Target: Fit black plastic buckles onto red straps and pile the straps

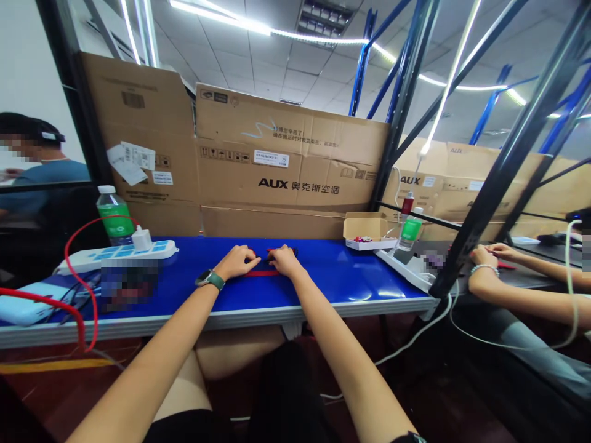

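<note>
Left hand and right hand, fingers curled, meet one red strip; second red strip below

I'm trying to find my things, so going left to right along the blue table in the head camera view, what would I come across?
Green-labelled water bottle → white plug charger → left hand → red strip → right hand → open cardboard box

This is indicated to be a workshop-like workroom. AUX cardboard cartons and blue steel racking are ranged behind a long blue-topped workbench, with a power strip laid on it, and LED strip lights are fixed across a tiled ceiling.
</note>
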### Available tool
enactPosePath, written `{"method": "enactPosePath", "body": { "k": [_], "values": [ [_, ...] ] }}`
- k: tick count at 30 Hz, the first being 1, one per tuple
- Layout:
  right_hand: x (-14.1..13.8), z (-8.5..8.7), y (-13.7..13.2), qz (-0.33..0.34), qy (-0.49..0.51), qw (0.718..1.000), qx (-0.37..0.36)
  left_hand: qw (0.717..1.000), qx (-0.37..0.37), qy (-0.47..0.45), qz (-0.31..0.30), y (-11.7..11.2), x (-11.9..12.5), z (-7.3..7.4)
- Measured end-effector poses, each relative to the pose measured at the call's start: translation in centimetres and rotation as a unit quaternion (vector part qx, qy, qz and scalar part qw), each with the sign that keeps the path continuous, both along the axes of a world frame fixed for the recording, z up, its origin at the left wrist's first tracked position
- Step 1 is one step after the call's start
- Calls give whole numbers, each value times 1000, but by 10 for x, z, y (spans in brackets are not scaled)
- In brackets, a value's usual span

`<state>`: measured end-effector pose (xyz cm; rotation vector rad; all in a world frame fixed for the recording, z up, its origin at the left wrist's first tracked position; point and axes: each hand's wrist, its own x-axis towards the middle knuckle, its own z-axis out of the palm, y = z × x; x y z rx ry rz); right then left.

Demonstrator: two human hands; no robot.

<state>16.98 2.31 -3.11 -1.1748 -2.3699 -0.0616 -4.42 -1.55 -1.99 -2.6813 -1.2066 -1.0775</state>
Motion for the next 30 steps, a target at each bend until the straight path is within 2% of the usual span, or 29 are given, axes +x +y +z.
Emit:
{"method": "enactPosePath", "body": {
  "k": [3,6,8,10,13,17,21,27,30],
  "values": [
    [-4,-1,-3,-6,30,1000,0,999,-16,29,-29,-5,4,3],
    [-6,-2,1,-11,133,990,-40,995,-46,50,-76,-9,8,5],
    [-7,-3,6,5,240,967,-83,993,-54,54,-94,-11,11,5],
    [-6,-2,11,18,350,928,-126,993,-46,57,-96,-12,13,4],
    [-4,1,14,25,444,882,-157,994,-25,61,-84,-13,16,2],
    [-4,4,11,21,470,869,-155,996,-21,64,-65,-11,19,-4],
    [-5,3,9,2,484,869,-104,996,-42,65,-54,-4,18,-8],
    [-6,4,11,85,556,800,-210,991,-50,51,-115,2,19,-12],
    [-7,5,11,104,563,784,-239,991,-66,30,-109,5,20,-13]
  ]
}}
